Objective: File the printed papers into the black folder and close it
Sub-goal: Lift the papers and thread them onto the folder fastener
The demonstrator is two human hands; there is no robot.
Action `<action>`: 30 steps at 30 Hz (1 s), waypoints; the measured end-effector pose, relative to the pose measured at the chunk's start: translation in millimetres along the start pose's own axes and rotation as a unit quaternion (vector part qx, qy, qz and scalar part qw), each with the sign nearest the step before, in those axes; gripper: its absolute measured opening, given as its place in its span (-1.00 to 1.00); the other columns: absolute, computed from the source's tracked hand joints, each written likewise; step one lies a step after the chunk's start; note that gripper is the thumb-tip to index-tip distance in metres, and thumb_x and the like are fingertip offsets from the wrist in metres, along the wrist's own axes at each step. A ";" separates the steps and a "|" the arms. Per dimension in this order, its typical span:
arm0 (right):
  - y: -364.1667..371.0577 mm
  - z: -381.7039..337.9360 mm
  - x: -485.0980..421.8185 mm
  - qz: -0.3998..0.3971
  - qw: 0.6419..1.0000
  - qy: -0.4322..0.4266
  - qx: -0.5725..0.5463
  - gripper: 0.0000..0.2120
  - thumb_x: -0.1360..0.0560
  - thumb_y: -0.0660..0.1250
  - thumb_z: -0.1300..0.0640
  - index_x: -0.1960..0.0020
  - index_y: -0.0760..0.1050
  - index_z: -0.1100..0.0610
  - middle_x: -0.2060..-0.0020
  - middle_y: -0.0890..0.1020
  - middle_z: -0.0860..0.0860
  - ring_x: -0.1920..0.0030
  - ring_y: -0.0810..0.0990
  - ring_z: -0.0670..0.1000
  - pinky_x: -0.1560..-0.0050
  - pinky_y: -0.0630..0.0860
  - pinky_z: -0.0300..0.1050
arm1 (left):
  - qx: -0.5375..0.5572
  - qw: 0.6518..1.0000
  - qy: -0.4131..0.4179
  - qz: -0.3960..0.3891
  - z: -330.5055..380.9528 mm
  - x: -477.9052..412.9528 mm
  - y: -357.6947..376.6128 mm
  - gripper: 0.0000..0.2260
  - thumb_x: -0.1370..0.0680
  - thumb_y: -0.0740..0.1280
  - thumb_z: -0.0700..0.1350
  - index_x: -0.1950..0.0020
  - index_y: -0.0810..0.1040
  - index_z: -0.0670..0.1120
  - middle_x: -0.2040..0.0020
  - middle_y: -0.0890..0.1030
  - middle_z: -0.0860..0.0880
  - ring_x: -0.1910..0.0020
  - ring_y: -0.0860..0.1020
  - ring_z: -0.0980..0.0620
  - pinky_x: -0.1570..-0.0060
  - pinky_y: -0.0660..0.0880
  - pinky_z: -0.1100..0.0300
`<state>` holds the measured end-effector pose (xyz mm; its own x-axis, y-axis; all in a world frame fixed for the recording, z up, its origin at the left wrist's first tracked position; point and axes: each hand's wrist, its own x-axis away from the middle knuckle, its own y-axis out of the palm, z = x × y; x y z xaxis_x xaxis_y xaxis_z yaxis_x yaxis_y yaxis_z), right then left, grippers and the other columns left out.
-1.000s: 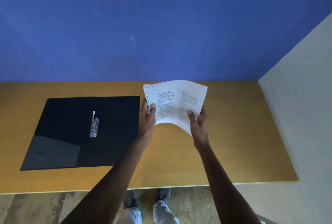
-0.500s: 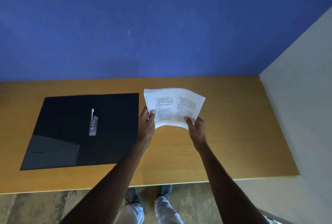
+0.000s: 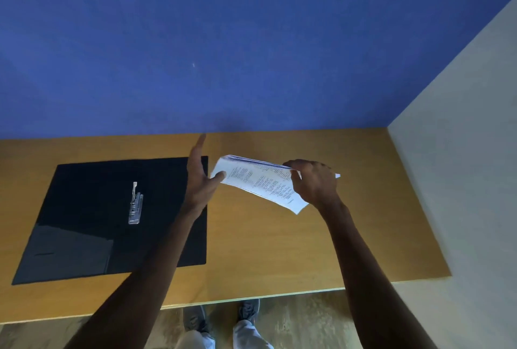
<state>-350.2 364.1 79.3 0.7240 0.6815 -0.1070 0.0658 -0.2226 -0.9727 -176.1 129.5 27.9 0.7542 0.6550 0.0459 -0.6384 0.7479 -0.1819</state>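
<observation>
The stack of printed papers hangs tilted above the wooden table, right of the folder. My right hand grips the stack's far right edge from above. My left hand stands flat and upright against the stack's left edge, fingers straight, thumb touching the paper's corner. The black folder lies open and flat at the left of the table. Its metal fastener clip sits in the middle.
The wooden table meets a blue wall at the back and a pale wall on the right. Its front edge runs just above my shoes on the floor.
The papers have dropped lower and tipped flatter. My right hand shifted from the bottom edge to the top right edge. My left hand let go and opened flat against the left edge.
</observation>
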 end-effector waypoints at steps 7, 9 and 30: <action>0.6 -10.3 -2.7 -0.032 0.998 -0.042 0.015 -0.65 -0.58 0.31 0.11 -0.25 0.71 -0.18 -0.08 0.81 -0.13 -0.02 0.80 0.08 0.02 0.66 -0.06 | -0.024 0.996 -0.034 -0.084 -1.6 -4.8 7.3 -0.82 -0.68 0.46 -0.13 -0.26 0.78 -0.03 -0.20 0.81 -0.03 -0.30 0.75 -0.11 -0.18 0.65 0.03; 2.6 1.1 -2.5 -0.039 0.999 0.007 -0.025 -0.76 -0.61 0.37 -0.04 -0.23 0.70 -0.20 -0.06 0.80 -0.14 -0.03 0.79 0.08 0.00 0.65 -0.05 | -0.006 0.997 -0.051 -0.053 -5.5 2.4 9.6 -0.82 -0.67 0.47 -0.10 -0.24 0.78 -0.07 -0.08 0.83 0.01 -0.10 0.81 0.01 -0.07 0.67 0.19; 65.5 48.3 41.7 -0.044 0.776 0.263 -0.572 -0.68 -0.59 0.49 0.37 -0.34 0.67 0.35 -0.23 0.77 0.20 -0.32 0.71 0.31 -0.40 0.61 0.27 | 0.110 0.985 -0.127 -0.023 -31.8 12.8 17.8 -0.81 -0.65 0.50 -0.12 -0.26 0.77 -0.04 -0.18 0.82 -0.02 -0.13 0.79 0.11 -0.08 0.69 0.29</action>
<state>-348.9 411.7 1.2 0.8425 0.4172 0.3407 0.4790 -0.8697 -0.1195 -172.9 147.8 -6.0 0.7386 0.6044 0.2987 -0.6430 0.7647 0.0427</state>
